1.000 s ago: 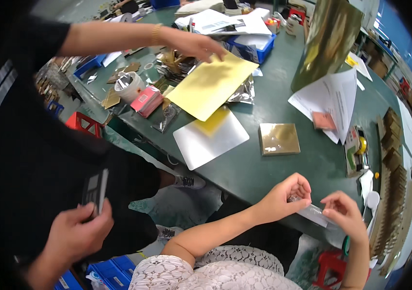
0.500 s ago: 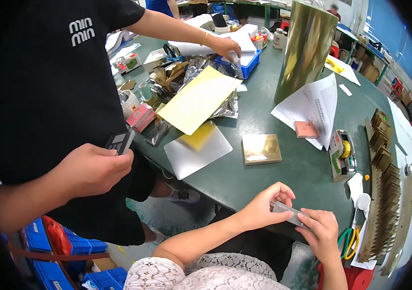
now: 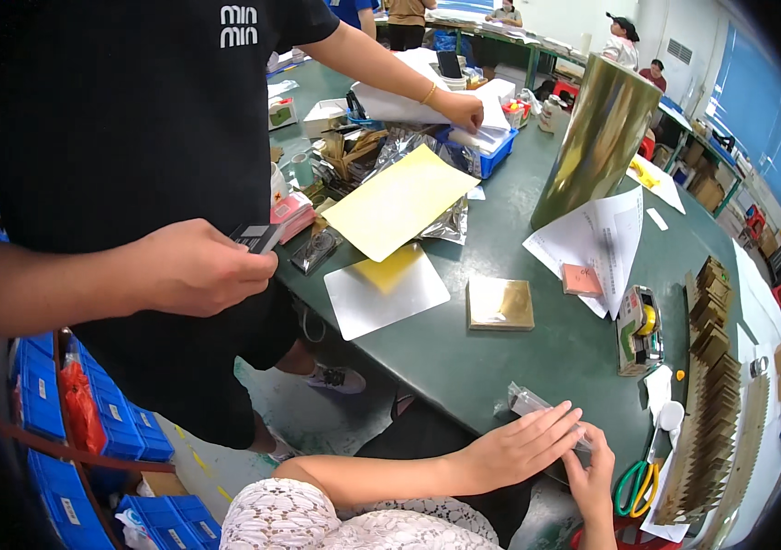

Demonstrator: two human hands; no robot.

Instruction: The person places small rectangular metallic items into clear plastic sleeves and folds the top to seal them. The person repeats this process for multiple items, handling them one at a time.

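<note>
A small stack wrapped in clear plastic film point(image 3: 527, 401) is between my hands at the near edge of the green table. My left hand point(image 3: 520, 451) lies across its middle with the fingers pressed together. Lower on the right, my right hand point(image 3: 593, 469) grips its other end between thumb and fingers. The loose film end sticks out past my left fingers. What exactly is inside the wrapping is partly hidden. Beyond it on the table sits a gold, shiny-topped stack of cards point(image 3: 499, 303).
A co-worker in black stands at left, one hand point(image 3: 216, 269) holding a dark packet, the other at a blue tray point(image 3: 498, 153). Nearby are yellow paper point(image 3: 401, 203), a gold film roll point(image 3: 597, 137), a tape dispenser point(image 3: 640, 330), scissors point(image 3: 638, 486) and a notched brown strip point(image 3: 704, 403).
My left hand has slid from the packet's left end across its middle, uncovering the loose film. The view has shifted. The co-worker's far hand has closed at the blue tray.
</note>
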